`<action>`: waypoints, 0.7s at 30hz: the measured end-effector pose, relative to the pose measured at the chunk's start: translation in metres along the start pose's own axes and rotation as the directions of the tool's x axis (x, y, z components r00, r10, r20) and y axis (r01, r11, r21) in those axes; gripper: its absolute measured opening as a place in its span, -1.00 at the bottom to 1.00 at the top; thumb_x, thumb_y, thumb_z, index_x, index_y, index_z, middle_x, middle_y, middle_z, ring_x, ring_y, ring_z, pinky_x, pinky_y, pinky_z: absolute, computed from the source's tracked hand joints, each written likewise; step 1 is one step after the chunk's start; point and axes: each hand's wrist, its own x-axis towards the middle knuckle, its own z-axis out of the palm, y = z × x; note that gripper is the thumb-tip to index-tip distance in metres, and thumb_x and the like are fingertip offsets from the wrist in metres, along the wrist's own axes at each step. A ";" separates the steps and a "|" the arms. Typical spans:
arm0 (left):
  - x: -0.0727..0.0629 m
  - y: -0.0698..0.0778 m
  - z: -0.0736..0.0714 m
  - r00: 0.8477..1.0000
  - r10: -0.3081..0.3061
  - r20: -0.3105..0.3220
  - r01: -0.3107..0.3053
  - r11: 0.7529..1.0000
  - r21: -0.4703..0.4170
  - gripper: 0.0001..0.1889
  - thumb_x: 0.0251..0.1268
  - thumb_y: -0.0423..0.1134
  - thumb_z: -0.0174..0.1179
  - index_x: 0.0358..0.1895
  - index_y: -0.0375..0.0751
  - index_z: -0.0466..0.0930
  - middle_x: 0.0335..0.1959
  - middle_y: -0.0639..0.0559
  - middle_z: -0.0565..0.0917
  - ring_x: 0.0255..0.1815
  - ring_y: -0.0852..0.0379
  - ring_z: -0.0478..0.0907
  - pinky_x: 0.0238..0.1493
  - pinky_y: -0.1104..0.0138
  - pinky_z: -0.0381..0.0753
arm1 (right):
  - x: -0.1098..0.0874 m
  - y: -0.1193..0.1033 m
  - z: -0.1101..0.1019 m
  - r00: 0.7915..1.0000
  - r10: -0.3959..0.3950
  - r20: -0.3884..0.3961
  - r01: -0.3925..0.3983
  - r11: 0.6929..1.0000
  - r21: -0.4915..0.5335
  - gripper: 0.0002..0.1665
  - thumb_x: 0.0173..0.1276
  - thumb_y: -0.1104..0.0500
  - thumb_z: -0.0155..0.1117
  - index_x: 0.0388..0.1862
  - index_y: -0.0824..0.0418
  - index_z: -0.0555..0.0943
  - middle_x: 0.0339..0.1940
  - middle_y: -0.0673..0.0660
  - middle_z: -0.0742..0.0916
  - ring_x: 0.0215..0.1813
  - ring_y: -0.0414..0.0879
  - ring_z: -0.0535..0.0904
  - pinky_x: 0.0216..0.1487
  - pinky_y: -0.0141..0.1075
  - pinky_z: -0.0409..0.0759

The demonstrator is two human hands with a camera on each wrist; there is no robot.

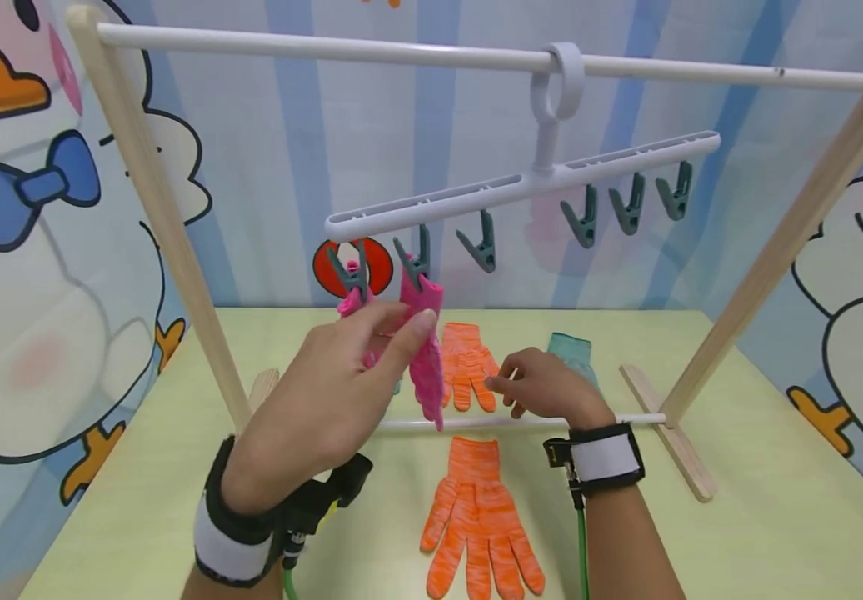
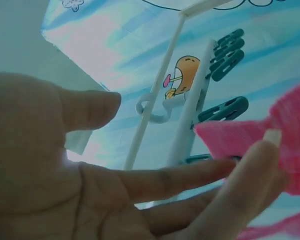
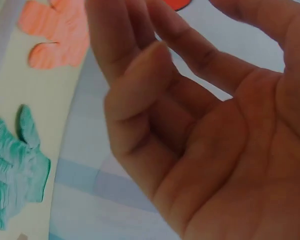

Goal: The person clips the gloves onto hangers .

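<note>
Pink knitted fabric, apparently a glove (image 1: 426, 358), hangs from two dark green clips (image 1: 416, 258) at the left end of a white hanger (image 1: 431, 196). My left hand (image 1: 334, 387) is at this fabric and covers part of it, so I cannot tell whether it is one piece or two. In the left wrist view the thumb (image 2: 92, 109) stands apart from the fingers, which lie against the pink fabric (image 2: 295, 135). My right hand (image 1: 547, 383) hovers right of the far orange glove (image 1: 467, 362), fingers loosely curled and holding nothing.
The hanger hooks over a white rod (image 1: 326, 47) on a wooden frame (image 1: 784, 250) and tilts down leftward. Several bare clips (image 1: 629, 204) hang along it. A near orange glove (image 1: 476, 525) lies on the table, and a teal glove (image 1: 572, 350) is partly behind my right hand.
</note>
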 end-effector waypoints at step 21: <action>0.079 -0.002 0.089 0.984 0.172 0.035 -0.070 0.566 -0.822 -0.37 0.72 0.09 -0.44 0.61 -0.23 -0.03 0.49 -0.25 0.36 0.48 -0.23 0.40 0.51 0.00 0.40 | 0.018 -0.005 0.044 0.965 0.245 0.097 -0.238 0.968 -0.080 -0.68 0.26 0.07 0.53 -0.30 0.26 0.61 -0.51 0.23 0.77 -0.55 0.05 0.74 -0.48 -0.22 0.70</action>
